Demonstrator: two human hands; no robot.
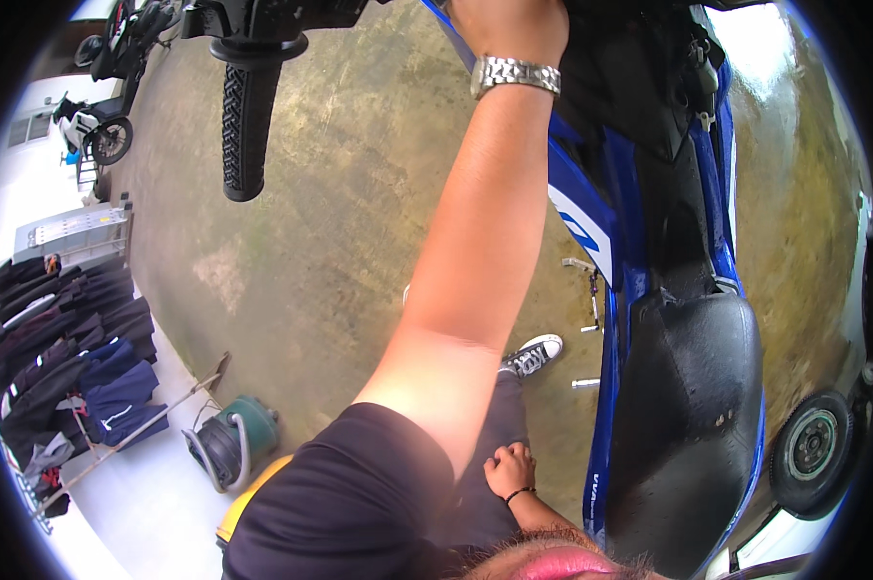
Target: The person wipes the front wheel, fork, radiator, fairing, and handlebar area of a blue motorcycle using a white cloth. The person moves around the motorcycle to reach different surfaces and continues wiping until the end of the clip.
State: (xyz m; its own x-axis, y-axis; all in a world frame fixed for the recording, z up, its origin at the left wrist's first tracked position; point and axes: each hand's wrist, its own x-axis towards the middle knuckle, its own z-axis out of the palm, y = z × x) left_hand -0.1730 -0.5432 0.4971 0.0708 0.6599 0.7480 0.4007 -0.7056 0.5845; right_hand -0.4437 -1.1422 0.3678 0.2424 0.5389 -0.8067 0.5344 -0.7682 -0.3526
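Note:
A blue and black motorbike [628, 208] with a long black seat [688, 416] stands at the right. My left arm stretches up over its side, a metal watch [519, 75] on the wrist. The back of my left hand [514, 27] is beside the bike's dark front bodywork; its fingers are cut off by the upper edge, so any grip is hidden. Low in the picture, my right hand [511, 471], with a dark bracelet at the wrist, rests against my dark trouser leg [490, 493]. Its fingers are curled in, with nothing seen in them.
The black handlebar grip [245, 130] juts down at upper left. Metal parts of the bike [591, 290] show by its side, near my sneaker [533, 356]. Clothes hang on a rack [79, 367] beside a green vacuum cleaner [248, 430]. A wheel [812, 452] is at the right.

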